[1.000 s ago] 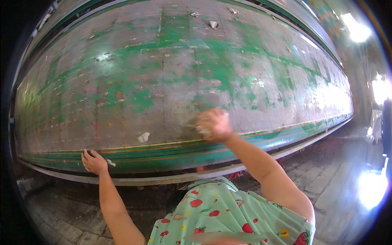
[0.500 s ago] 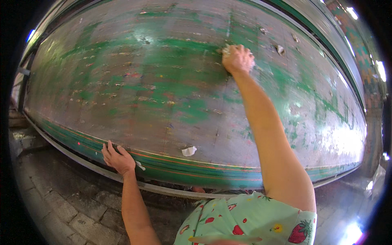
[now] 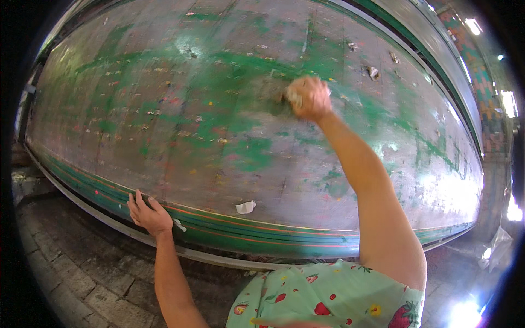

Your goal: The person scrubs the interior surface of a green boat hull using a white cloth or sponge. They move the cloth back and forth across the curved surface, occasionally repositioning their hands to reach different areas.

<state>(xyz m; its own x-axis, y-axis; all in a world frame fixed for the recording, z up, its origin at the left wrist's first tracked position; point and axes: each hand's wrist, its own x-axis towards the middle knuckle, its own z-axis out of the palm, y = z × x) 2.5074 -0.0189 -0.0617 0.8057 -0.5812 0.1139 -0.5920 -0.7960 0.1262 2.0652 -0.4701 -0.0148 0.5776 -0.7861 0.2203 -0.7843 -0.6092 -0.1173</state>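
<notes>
A long table (image 3: 180,180) fills most of the view, its greyish surface streaked with green paint and dotted with small flecks. My right hand (image 3: 311,99) is closed around a crumpled whitish wad (image 3: 294,98), pressed to the middle of the surface; motion blurs it, and whether the wad is cloth or paper I cannot tell. My left hand (image 3: 150,215) rests open on the green striped near edge (image 3: 219,229), fingers apart and holding nothing. A small white smear or scrap (image 3: 179,224) lies beside its wrist.
A white scrap (image 3: 246,207) lies near the front edge. Crumpled bits (image 3: 373,73) are scattered at the far right. A metal rail (image 3: 208,257) runs along the table's near side, above a paved floor (image 3: 104,292). Clear plastic (image 3: 499,249) hangs at the right.
My right hand has moved nearer and slightly left across the surface with the whitish wad. My left hand stays on the near edge. The view has shifted slightly.
</notes>
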